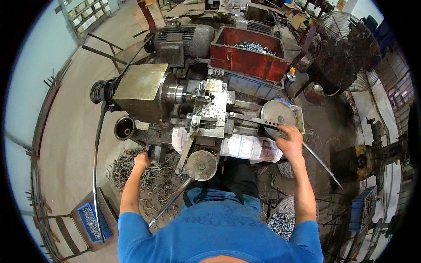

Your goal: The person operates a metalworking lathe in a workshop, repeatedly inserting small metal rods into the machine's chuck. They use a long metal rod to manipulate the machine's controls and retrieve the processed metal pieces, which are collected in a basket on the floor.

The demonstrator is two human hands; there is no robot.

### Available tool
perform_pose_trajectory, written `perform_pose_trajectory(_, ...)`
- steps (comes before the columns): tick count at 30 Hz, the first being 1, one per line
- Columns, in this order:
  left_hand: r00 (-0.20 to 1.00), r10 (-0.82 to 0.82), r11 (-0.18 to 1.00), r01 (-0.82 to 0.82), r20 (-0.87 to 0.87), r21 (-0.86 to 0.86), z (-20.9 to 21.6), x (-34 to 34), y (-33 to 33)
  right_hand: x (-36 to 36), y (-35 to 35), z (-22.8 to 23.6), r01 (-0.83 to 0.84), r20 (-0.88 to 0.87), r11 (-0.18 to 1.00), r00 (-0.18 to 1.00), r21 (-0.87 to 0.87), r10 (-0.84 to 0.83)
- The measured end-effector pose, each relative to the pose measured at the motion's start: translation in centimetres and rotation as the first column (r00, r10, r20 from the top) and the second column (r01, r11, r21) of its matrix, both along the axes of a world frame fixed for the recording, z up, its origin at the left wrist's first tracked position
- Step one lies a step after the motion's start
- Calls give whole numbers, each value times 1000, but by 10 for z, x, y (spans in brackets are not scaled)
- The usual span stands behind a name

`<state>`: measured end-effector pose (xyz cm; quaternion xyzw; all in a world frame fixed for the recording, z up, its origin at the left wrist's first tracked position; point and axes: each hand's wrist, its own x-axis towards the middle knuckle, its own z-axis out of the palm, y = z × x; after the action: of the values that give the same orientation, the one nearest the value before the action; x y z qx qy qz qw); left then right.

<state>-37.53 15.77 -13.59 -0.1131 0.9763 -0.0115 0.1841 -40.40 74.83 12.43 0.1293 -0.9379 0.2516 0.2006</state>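
My left hand (142,160) is closed at a small black knob (151,151) on the front left of a metal lathe; its fingertips are partly hidden. Over on the right, my right hand (290,141) curls around the upper part of a long metal lever rod (322,165), beside a round steel disc (274,110). A flat bar with holes (252,118) runs from the tool slide (211,107) to that disc. Left of the slide is the chuck (174,94). A second round disc (201,165) with its own rod sits close in front of me.
Behind the slide stands a red bin (245,59) of small metal parts, near a motor (184,41). A large fan (344,50) is at far right. Metal shavings (136,168) cover the floor at left. A blue tray (90,222) and a basket (283,221) hold more parts.
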Motion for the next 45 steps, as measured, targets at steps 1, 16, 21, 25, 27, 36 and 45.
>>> perform_pose_trajectory(1,1000,-23,999,23,1,43,12,-3,-1,-13,-23,12,-76,-25,997,997,-4,76)
perform_pose_trajectory(16,642,573,795,-587,-509,155,146,144,-160,-140,-282,16,-515,202,657,846,551,494)
perform_pose_trajectory(21,634,524,824,-547,-568,150,197,131,-38,-148,-277,8,-521,244,686,851,508,465)
perform_pose_trajectory(25,636,505,847,-496,-584,192,197,127,3,-151,-276,3,-506,245,693,861,514,446)
perform_pose_trajectory(27,656,510,853,-470,-556,229,198,128,-7,-145,-277,7,-497,238,680,865,540,443)
perform_pose_trajectory(36,675,508,854,-318,-535,411,180,124,-48,-171,-215,64,-271,-174,846,907,459,384)
perform_pose_trajectory(45,841,499,550,-120,-210,826,173,103,-101,-135,-67,91,-37,-427,998,903,51,55)
